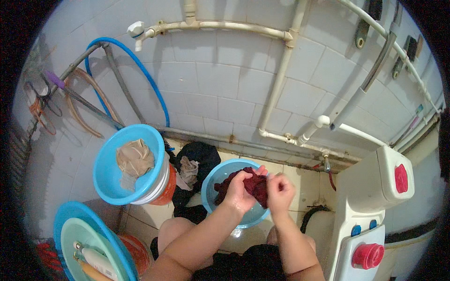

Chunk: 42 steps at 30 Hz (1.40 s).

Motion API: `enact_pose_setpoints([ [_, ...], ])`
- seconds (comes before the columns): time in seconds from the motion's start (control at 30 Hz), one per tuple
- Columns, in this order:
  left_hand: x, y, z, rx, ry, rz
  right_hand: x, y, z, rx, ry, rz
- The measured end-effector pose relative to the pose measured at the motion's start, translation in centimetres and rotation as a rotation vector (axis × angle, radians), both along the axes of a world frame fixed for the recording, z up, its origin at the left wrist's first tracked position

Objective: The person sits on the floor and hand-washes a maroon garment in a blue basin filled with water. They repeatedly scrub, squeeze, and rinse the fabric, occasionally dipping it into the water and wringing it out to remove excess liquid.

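A dark red cloth (256,186) is bunched between my two hands, above a light blue basin (209,176) on the tiled floor. My left hand (240,193) is closed around the left part of the cloth, its thumb lying over the top. On the right side, my right hand (280,191) is curled into a fist that grips the cloth's edge. Part of the cloth hangs down into the basin at the left. Wet skin glistens on my left hand.
Left of me, a blue basin (104,173) with a beige cloth (136,158) rests on stacked buckets. Dark clothes (199,157) lie behind it on the floor. Nearer are nested basins (65,234) holding bottles. White jugs with red caps (368,255) stand at right; pipes (281,84) line the wall.
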<state>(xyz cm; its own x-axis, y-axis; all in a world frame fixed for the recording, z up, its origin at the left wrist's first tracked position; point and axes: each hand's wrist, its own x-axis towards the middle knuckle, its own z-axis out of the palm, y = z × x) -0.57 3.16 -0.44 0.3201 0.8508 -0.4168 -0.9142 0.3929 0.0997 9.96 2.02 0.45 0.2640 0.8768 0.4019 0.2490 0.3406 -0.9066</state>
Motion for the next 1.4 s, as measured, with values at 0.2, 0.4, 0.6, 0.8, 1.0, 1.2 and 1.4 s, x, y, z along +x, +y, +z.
enact_pose_setpoints([
  [0.2, -0.5, 0.2, -0.4, -0.034, 0.007, 0.051, -0.5, -1.0, -0.5, 0.048, 0.014, 0.097],
  [0.4, -1.0, 0.3, 0.0, -0.072, 0.011, 0.062, -0.8, -1.1, -0.4, 0.04, 0.058, 0.113],
  [0.6, -1.2, 0.4, -0.8, -0.072, 0.018, 0.099, -0.8, -1.1, -1.6, 0.034, 0.059, 0.147],
  [0.8, -2.1, 1.1, -0.5, -0.049, 0.055, 0.189, -1.1, -1.7, -1.3, 0.101, -0.108, 0.091],
  [1.0, -0.4, 0.2, -2.0, -0.052, 0.045, 0.004, -0.5, 0.7, -1.4, -0.085, 0.123, 0.103],
  [1.2, -1.0, 1.3, -2.3, 0.109, -0.002, -0.265, -3.1, -4.3, 2.2, 0.454, -0.493, 0.615],
  [1.4, 2.1, -1.7, -3.2, -0.001, -0.032, -0.098, -1.0, 0.1, -0.5, 0.128, -0.443, 0.053],
])
